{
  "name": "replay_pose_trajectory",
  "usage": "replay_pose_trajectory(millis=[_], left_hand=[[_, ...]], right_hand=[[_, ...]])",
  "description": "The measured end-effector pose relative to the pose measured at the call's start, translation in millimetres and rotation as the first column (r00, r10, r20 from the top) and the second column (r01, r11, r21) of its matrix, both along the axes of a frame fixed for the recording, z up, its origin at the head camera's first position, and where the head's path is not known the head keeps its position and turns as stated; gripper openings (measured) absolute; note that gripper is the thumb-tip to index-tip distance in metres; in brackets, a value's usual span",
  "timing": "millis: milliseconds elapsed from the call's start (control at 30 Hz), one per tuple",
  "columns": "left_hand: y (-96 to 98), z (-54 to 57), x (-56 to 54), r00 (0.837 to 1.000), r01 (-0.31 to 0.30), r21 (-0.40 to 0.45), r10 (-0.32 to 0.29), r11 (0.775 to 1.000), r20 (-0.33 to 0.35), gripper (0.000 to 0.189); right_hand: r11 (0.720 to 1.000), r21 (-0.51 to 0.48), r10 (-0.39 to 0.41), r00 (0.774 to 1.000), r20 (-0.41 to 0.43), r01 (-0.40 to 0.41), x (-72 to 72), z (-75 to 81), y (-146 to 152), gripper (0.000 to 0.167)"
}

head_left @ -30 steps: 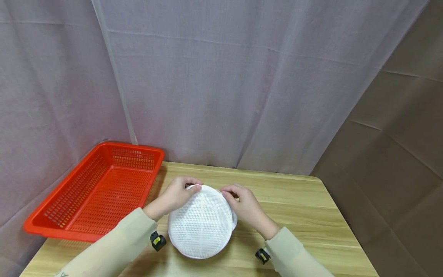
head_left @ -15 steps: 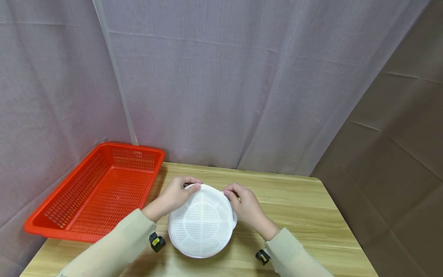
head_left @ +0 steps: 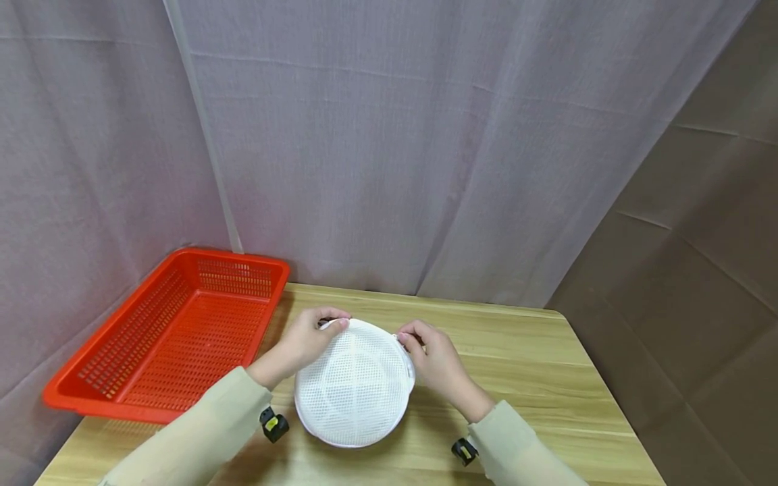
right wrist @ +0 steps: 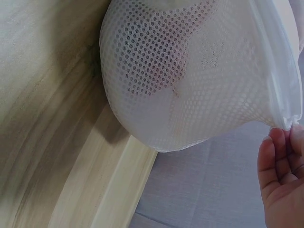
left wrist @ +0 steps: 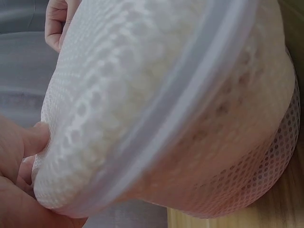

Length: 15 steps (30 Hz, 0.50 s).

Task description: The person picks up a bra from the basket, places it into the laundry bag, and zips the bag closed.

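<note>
A round white mesh laundry bag point(head_left: 354, 388) stands over the table, its flat circular face turned up toward the head camera. My left hand point(head_left: 308, 339) pinches its far rim between thumb and fingers. At the bag's upper right edge, my right hand point(head_left: 436, 358) pinches a small piece at the end of the zipper point(right wrist: 273, 66); the fingertips hide most of that piece. A pale band point(left wrist: 190, 80) runs round the bag's side in the left wrist view. Through the mesh point(right wrist: 152, 52) a pinkish shape shows in the right wrist view, too vague to name.
To the left sits a red perforated plastic basket point(head_left: 267, 337) on the wooden table point(head_left: 516, 378). Grey curtains point(head_left: 377, 148) hang behind the table's back edge, and a brown cloth wall point(head_left: 687, 283) rises on the right.
My right hand has shifted slightly right along the bag's edge with its pinch. The left hand and the bag's far rim have moved slightly up and left.
</note>
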State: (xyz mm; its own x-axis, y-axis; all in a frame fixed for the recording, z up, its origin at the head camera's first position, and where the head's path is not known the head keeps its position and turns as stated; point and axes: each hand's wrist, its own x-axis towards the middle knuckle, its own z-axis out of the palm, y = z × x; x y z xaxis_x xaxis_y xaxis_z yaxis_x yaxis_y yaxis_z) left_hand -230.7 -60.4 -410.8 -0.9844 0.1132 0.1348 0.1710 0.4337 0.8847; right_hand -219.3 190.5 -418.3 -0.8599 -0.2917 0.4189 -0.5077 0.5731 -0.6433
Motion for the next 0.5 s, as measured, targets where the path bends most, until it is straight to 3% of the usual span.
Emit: replay_pose_trajectory(millis=[233, 500], left_hand=[[-1.0, -3.8, -1.6, 0.999, -0.037, 0.083, 0.039, 0.996, -0.032, 0.015], [-3.6, -7.9, -5.7, 0.995, -0.103, 0.156, 0.101, 0.982, 0.023, 0.022]], right_hand=[[1.000, -0.016, -0.011, 1.000, 0.010, 0.011, -0.9, -1.4, 1.5, 0.011], [0.999, -0.048, 0.000, 1.000, 0.028, 0.002, -0.4, -0.4, 2.8, 0.010]])
